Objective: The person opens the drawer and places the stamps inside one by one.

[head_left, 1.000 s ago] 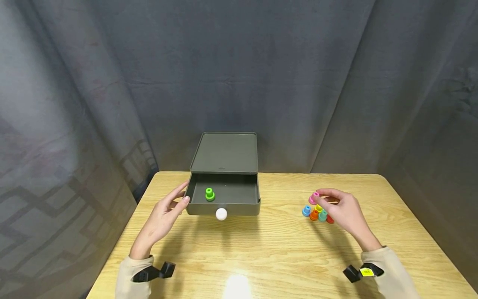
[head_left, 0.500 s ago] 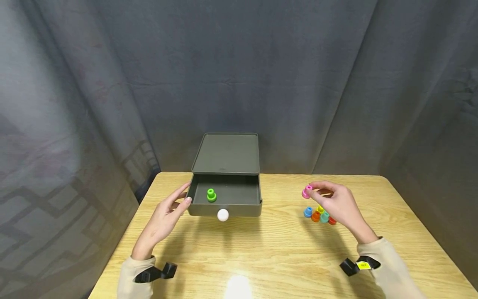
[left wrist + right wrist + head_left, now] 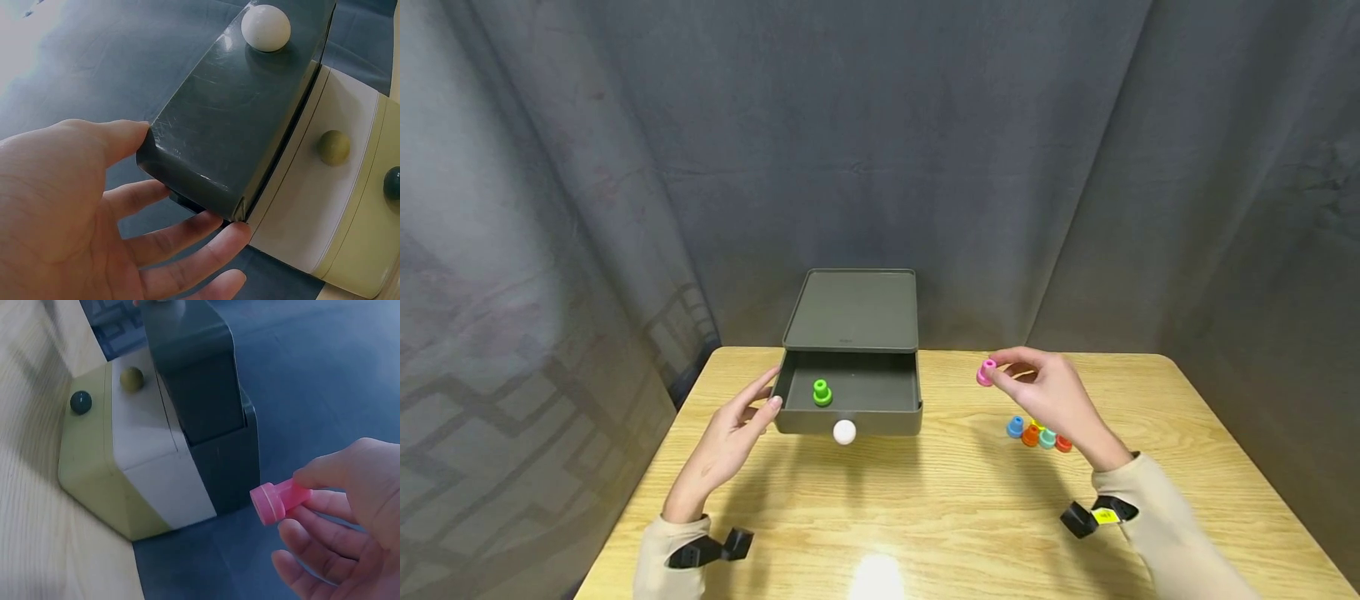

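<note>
Above the counter [image 3: 970,517], your right hand [image 3: 1051,396] pinches a pink stepped peg [image 3: 986,374]; slackening could drop it. Your left hand [image 3: 728,437] grips the pulled-out drawer [image 3: 887,423], which a jolt might shift.

The head camera looks forward and down from above, farther back, over the drawer unit [image 3: 853,310]. Both wrist cameras see it rolled sideways: the left close to its front, the right farther off, seemingly toward its right side. Those two share its olive knob [image 3: 334,147].
</note>
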`<state>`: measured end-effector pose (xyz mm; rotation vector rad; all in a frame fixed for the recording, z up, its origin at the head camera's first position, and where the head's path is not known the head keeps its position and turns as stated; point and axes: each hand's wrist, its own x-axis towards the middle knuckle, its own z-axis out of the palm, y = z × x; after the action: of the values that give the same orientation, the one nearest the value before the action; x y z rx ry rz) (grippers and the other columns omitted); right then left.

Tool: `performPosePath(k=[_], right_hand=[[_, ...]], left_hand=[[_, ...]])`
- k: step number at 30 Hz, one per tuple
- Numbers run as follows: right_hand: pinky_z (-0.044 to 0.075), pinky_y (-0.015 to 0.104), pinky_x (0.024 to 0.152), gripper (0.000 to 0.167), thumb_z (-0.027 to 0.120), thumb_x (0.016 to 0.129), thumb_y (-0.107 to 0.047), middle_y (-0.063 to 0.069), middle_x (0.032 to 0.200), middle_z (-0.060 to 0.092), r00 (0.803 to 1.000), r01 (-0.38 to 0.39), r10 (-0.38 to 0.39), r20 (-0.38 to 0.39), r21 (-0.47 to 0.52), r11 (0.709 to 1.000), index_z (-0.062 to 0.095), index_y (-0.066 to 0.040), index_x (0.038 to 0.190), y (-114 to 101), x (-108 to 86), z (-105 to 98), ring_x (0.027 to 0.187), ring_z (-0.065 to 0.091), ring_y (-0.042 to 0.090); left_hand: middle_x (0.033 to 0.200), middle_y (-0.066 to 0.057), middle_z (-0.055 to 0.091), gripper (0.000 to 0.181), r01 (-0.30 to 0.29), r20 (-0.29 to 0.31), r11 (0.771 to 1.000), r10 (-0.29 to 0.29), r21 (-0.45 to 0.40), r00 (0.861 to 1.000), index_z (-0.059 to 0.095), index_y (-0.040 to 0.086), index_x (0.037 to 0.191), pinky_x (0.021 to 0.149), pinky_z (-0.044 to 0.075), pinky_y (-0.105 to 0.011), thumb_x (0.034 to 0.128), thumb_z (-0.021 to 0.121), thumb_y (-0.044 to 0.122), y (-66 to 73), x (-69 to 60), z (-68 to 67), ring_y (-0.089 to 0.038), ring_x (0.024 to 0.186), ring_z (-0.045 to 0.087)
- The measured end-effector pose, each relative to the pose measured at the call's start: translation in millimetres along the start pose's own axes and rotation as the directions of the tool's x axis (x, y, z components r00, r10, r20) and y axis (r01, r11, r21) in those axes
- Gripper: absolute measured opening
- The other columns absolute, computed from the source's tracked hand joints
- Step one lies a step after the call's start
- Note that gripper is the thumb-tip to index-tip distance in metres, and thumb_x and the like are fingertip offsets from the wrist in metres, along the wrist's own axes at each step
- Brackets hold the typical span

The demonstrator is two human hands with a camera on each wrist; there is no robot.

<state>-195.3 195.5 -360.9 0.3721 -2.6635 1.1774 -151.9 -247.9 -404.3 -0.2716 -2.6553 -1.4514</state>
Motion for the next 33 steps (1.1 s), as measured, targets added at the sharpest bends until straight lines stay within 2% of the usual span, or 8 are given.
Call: performPosePath(k=[9,17,22,33], right_hand=[[0.059,0.024,0.075,0.020,0.079,0.098,-0.029,0.002,0.099,0.082,0.999,0.037,-0.038,0.020,0.020,0.999,0.081,-0.014,0.112,-23,13.7,10,0.086,0.076,0.019],[0.062,0.029,0.078,0.011,0.081,0.097,-0.026,-0.006,0.090,0.082,0.991,0.118,-0.124,0.053,0.109,0.987,0.082,-0.018,0.104,-48,26.0,27,0.083,0.076,0.012],[0.063,0.032,0.080,0.012,0.081,0.097,-0.023,-0.006,0.089,0.082,0.983,0.159,-0.170,0.074,0.138,0.978,0.083,-0.015,0.106,-61,31.5,38,0.082,0.075,0.010],[0.062,0.028,0.078,0.013,0.078,0.097,-0.022,-0.004,0.090,0.081,0.965,0.175,-0.208,0.161,0.197,0.964,0.082,-0.013,0.106,-88,43.5,68,0.081,0.074,0.010]], left_hand=[[0.150,-0.025,0.060,0.054,0.000,-0.003,1.000,0.000,0.010,1.000,0.043,0.021,0.165,0.087,0.056,-0.032,0.1127,0.055,0.032,-0.8,2.7,0.6,-0.025,0.107,0.073],[0.151,-0.024,0.059,0.054,0.002,0.001,1.000,-0.002,0.008,1.000,0.042,0.024,0.165,0.083,0.054,-0.033,0.1132,0.054,0.034,-0.7,2.5,0.2,-0.022,0.105,0.071],[0.151,-0.023,0.058,0.055,0.005,0.006,1.000,-0.005,0.000,1.000,0.042,0.024,0.165,0.085,0.054,-0.034,0.1131,0.054,0.035,0.3,2.6,-0.6,-0.022,0.106,0.071],[0.151,-0.024,0.058,0.054,0.008,0.000,1.000,-0.008,0.006,1.000,0.042,0.023,0.165,0.084,0.054,-0.032,0.1130,0.054,0.034,-0.3,1.5,-1.5,-0.022,0.105,0.071]])
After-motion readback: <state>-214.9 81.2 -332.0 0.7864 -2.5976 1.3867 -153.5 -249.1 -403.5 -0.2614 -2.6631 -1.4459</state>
